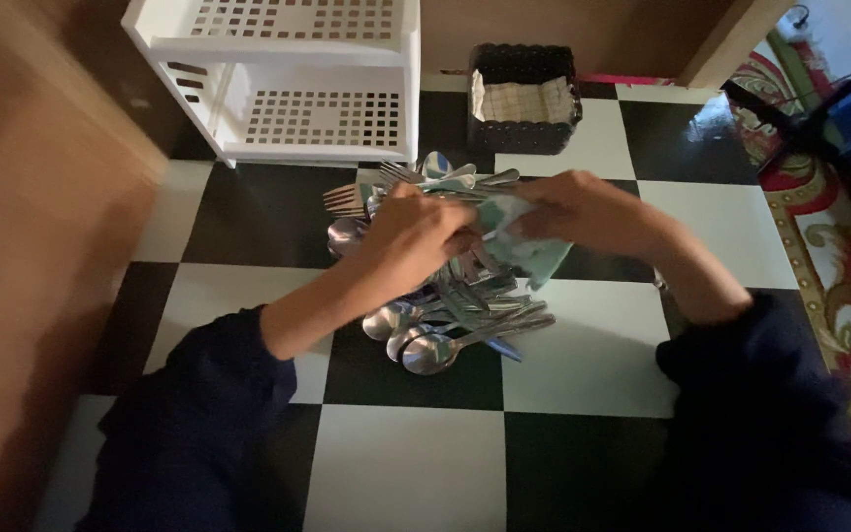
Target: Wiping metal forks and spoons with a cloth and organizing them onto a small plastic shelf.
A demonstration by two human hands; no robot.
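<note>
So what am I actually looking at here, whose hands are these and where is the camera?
There is no machine: a person wears a camera on the head, so the one picture looks down at their own arms in dark sleeves. The left hand and right hand meet over a pile of metal spoons and forks on a black-and-white checkered floor. Both hands grip a pale green cloth; whether a utensil sits inside it I cannot tell. Beyond stand a white perforated rack and a dark woven basket. A patterned rug lies at the right.

Black-and-white chequered floor (583, 365); silver metal cutlery heap (445, 315); pale green-and-white patterned cloth (514, 241); white perforated plastic rack (288, 79); dark woven basket (524, 99); navy sleeves (199, 424).
</note>
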